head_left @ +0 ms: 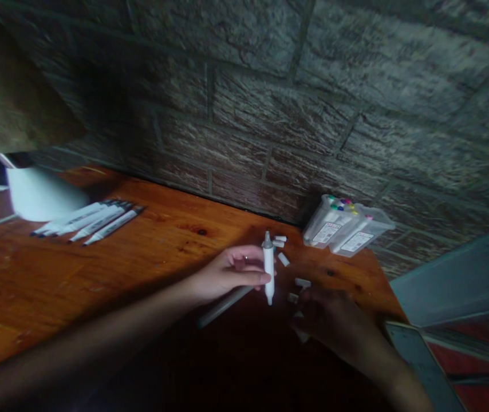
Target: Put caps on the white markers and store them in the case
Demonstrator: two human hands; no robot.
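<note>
My left hand (231, 272) pinches a white marker (268, 273) and holds it upright above the wooden table (150, 252), its tip uncovered at the top. A second white marker (223, 307) lies under that hand. My right hand (330, 323) rests low on the table in shadow, fingers curled over several small white caps (301, 282); what it holds, if anything, is hidden. More caps (280, 239) lie just behind the upright marker.
Several white markers (90, 222) lie in a row at the left by a white container (38, 193). Two clear marker boxes (343, 228) lie on their sides against the brick wall. A phone-like slab (420, 355) sits at the table's right corner.
</note>
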